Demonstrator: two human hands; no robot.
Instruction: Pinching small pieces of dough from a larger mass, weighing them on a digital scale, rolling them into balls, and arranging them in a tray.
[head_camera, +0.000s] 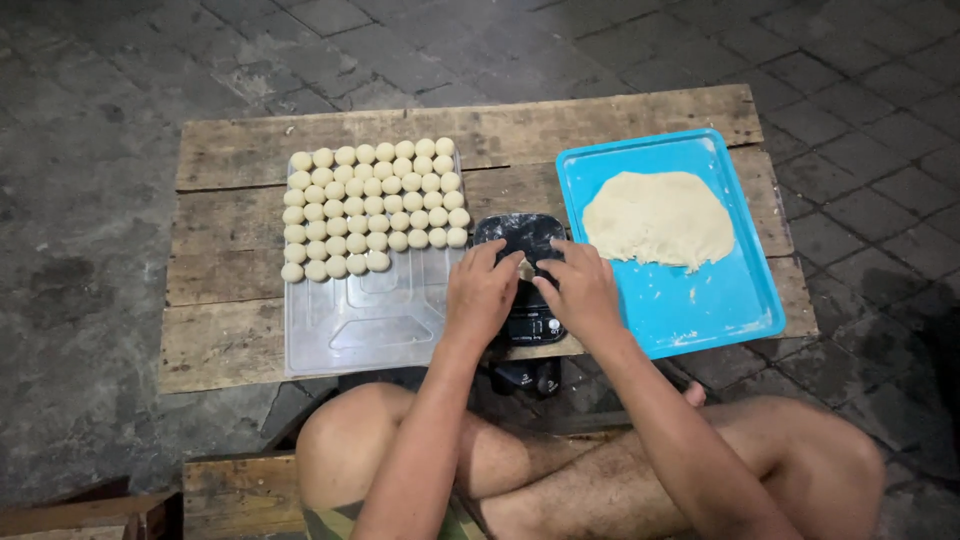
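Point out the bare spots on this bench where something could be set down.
Free: the clear tray's near half, below the rows of dough balls; the blue tray's near edge, below the flattened dough; the wooden bench's far plank. Crowded: the middle, where the left hand and right hand meet over the black scale.

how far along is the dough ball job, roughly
Done: rows of dough balls fill the far part of the clear tray; its near part is bare. In hand: the left hand and right hand meet over the black scale, apparently on a small piece of dough. Left: a large flattened dough slab on the blue tray, so plenty remains.
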